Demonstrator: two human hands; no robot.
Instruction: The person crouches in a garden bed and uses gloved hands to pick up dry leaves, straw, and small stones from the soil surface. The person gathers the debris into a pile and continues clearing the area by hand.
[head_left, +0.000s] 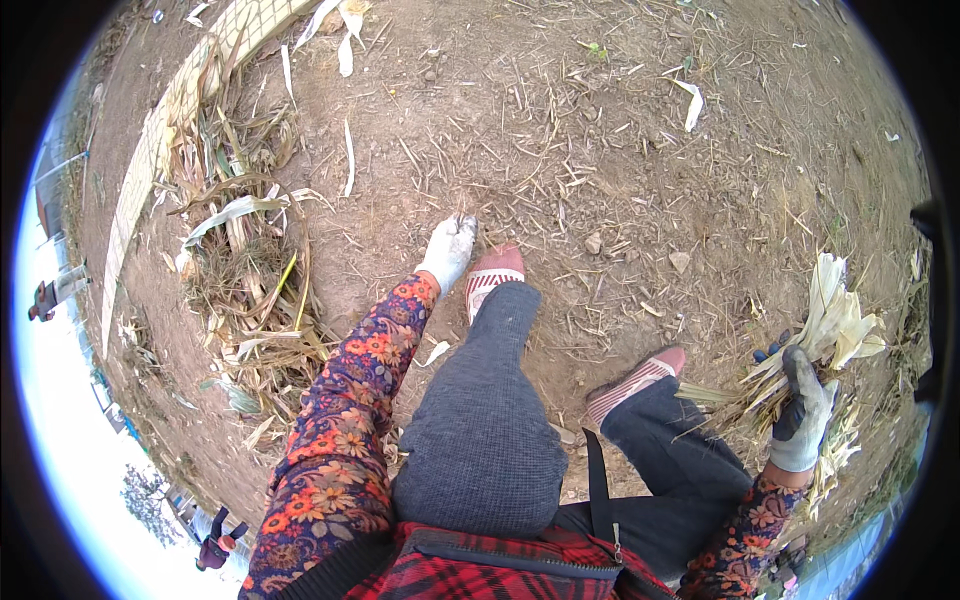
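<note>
My left hand, in a white glove, reaches down to the dirt just ahead of my left shoe. Its fingers are curled over thin dry straw; whether they pinch any of it is hard to make out. Out to the right, my right hand, in a white glove with dark palm and fingers, grips a bundle of dry corn husks and stalks. Pale husk leaves fan out past the fingers, and thin stalks stick out to the left. Chopped straw lies scattered over the bare ground before me.
A heap of dry corn stalks and leaves lies on the left, beside a long pale woven strip. Loose husks and small stones dot the soil. Two people stand far off at the left rim.
</note>
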